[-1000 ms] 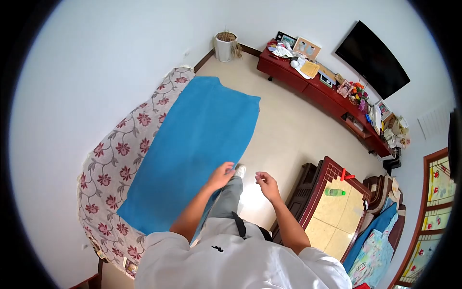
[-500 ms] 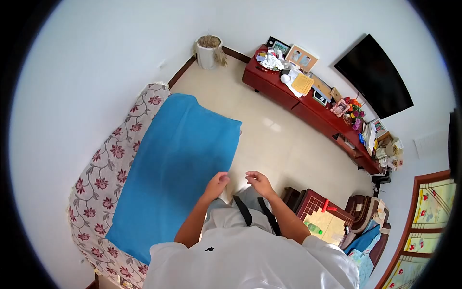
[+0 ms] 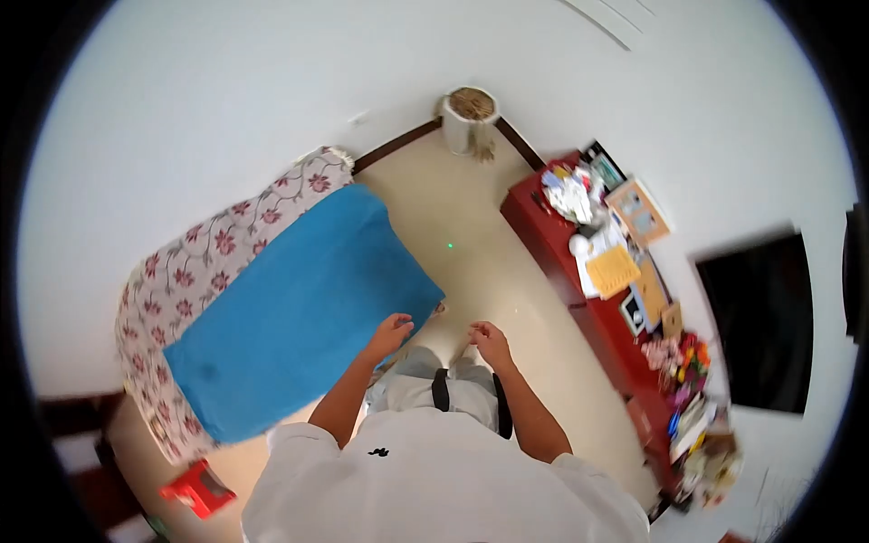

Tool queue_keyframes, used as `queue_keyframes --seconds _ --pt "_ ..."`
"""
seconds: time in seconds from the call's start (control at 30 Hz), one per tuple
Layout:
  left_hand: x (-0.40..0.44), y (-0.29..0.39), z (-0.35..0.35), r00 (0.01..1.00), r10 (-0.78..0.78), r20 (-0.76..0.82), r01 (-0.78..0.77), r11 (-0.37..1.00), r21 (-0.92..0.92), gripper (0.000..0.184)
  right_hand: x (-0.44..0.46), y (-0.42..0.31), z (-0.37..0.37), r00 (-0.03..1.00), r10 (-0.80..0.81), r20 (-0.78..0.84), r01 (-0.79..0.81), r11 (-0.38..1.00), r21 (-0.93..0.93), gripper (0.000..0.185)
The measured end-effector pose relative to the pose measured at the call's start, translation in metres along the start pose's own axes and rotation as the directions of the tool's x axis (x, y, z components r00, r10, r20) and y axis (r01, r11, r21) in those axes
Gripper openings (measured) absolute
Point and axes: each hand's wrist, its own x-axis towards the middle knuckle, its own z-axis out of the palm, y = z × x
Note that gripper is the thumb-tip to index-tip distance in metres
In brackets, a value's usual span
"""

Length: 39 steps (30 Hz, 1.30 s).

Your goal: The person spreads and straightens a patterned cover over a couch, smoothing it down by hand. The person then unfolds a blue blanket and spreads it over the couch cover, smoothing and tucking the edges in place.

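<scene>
In front of my body, my left hand (image 3: 391,335) hovers near the right edge of a blue cloth (image 3: 308,308); its fingers curl loosely, apart, around nothing. My right hand (image 3: 490,344) hangs over the tiled floor, also loosely open and holding nothing. The blue cloth lies spread fairly smooth over a long low seat or bed, which a floral cover (image 3: 222,244) with dark red flowers drapes along the wall side. Whether my left hand touches the cloth, I cannot tell.
A long red cabinet (image 3: 543,235) on the right carries papers, picture frames and flowers, beneath a wall-mounted TV (image 3: 760,321). A white planter (image 3: 469,118) stands in the far corner. A red object (image 3: 199,489) sits on the floor at lower left.
My view has turned left, so the cabinet and TV sit further right and the side table has gone out of sight. Both hands stay in front of me, empty.
</scene>
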Motion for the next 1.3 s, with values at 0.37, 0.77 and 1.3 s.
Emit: queue_keyframes --seconds 0.37,0.77,1.3 --pt "0.083 0.07 0.062 0.923 -0.132 -0.362 0.008 0.946 -0.325 0.042 0.214 -0.108 -0.077 0.916 -0.045 0.399 0.159 0.953 -0.258 0.031" --pt "0.204 0.095 0.065 0.765 -0.346 -0.543 -0.011 0.836 -0.549 0.042 0.402 -0.233 -0.016 0.725 0.182 0.665 0.211 0.859 -0.466 0.029" --pt "0.335 0.125 0.186 0.058 -0.963 -0.263 -0.048 0.26 -0.964 0.05 0.68 -0.338 0.157 0.307 0.599 0.74 0.663 0.423 -0.617 0.025"
